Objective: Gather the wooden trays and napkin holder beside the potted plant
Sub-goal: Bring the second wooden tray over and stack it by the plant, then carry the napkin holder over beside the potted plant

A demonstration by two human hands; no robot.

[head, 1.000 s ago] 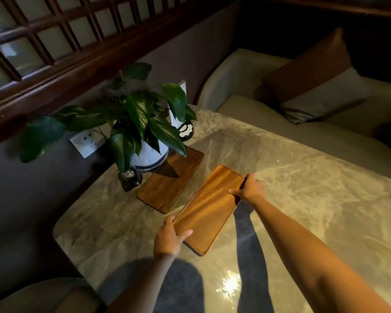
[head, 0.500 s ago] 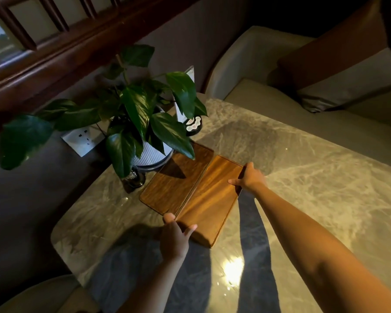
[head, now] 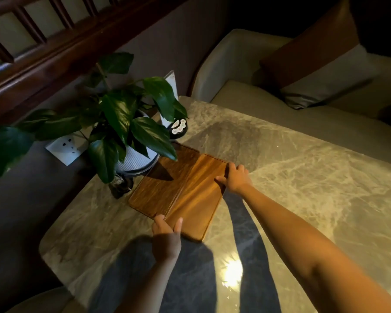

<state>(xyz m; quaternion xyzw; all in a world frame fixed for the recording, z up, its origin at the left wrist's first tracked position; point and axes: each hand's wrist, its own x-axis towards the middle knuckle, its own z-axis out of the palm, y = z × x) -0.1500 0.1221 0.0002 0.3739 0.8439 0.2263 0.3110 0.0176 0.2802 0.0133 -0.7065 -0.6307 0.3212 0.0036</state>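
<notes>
Two wooden trays lie side by side on the marble table [head: 303,177]. The left tray [head: 160,188] sits against the white ribbed pot of the potted plant [head: 122,123]. The right tray [head: 196,199] touches it along its long edge. My left hand [head: 166,239] grips the right tray's near corner, thumb and fingers on the wood. My right hand [head: 234,177] holds the tray's far right edge. No napkin holder is clearly visible; a white card stand [head: 171,86] rises behind the leaves.
A round black call button [head: 178,129] sits beside the pot, and a small dark glass jar [head: 120,185] stands at the pot's front. A wall socket [head: 66,147] is at left. A cushioned sofa [head: 303,98] with pillows borders the table's far side.
Both hands slid the right tray left and away across the table until it met the left tray beside the plant. The camera moved closer.
</notes>
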